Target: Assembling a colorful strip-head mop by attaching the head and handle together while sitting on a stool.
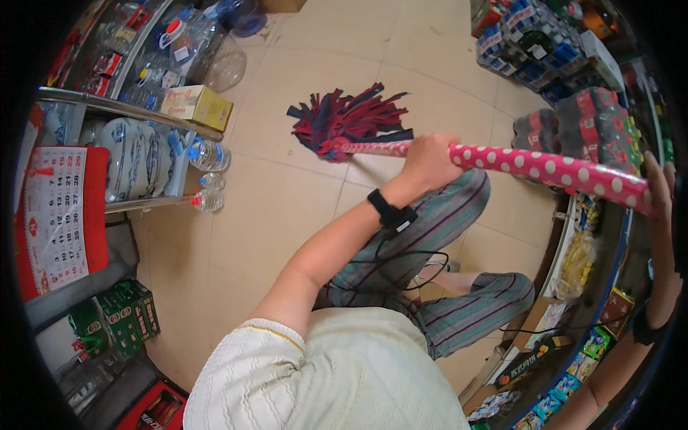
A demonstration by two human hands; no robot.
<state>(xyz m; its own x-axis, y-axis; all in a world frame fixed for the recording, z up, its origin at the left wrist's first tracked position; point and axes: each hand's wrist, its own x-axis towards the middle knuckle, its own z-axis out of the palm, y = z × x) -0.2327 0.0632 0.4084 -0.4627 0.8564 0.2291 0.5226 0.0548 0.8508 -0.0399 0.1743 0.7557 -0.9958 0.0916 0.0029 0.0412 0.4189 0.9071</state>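
Bright, even light, soft shadows, strong fisheye bending and dark rim.

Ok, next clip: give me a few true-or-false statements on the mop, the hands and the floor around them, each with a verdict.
1. The left hand grips the mop handle close to the mop head. True.
2. The handle is plain blue. False: it is pink with white dots.
3. The right hand holds the handle's upper end at the right edge of the picture. True.
4. The mop head's strips are yellow and green. False: they are red and dark blue.
5. The mop head lies on a tiled floor. True.
6. The left wrist is bare. False: it wears a black band with a cable.
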